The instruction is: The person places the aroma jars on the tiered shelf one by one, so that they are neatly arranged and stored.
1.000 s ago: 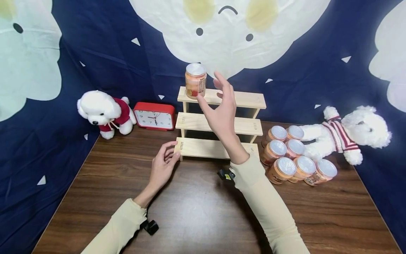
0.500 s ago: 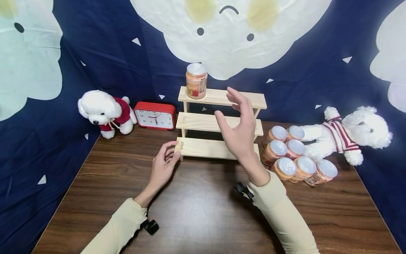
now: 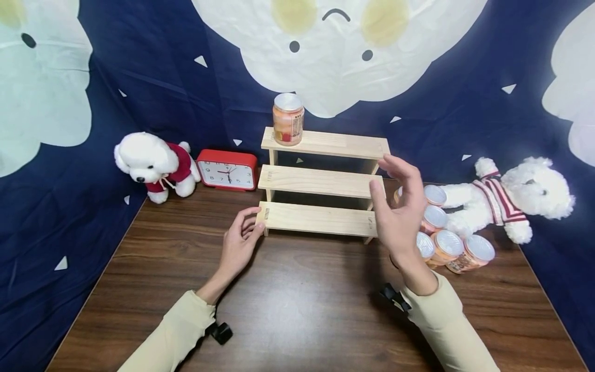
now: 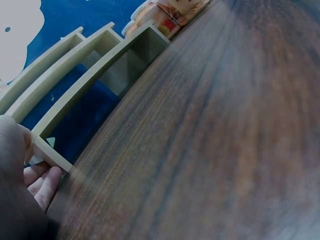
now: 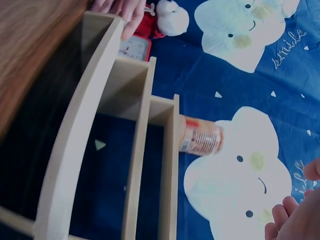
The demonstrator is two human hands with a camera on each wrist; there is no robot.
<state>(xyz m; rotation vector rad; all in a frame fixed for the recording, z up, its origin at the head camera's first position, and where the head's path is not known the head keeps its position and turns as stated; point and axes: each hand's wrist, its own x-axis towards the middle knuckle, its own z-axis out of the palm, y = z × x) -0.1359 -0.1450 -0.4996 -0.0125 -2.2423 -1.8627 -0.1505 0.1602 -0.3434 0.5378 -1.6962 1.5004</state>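
Observation:
A three-step wooden display shelf [image 3: 321, 181] stands at the back of the table, a jar with a silvery lid [image 3: 288, 121] upright on the left of its top step. My left hand [image 3: 238, 240] holds the left end of the bottom step; in the left wrist view its fingers [image 4: 48, 187] curl at the board's end. Off the shelf's right end hangs my right hand [image 3: 402, 214], thumb and fingers spread, nothing between them. It overlaps part of a cluster of similar jars [image 3: 448, 247] on the table.
A red alarm clock [image 3: 226, 169] and a white plush dog [image 3: 149, 163] stand left of the shelf. Right of the jars lies a white plush bear in a striped top [image 3: 506, 199]. A dark blue cloth [image 3: 186, 103] with cloud shapes hangs behind the table [image 3: 288, 310].
My right hand has moved away from the jar on the top step, right and down toward the jar cluster. The jar stays put on the shelf. My left hand has not moved.

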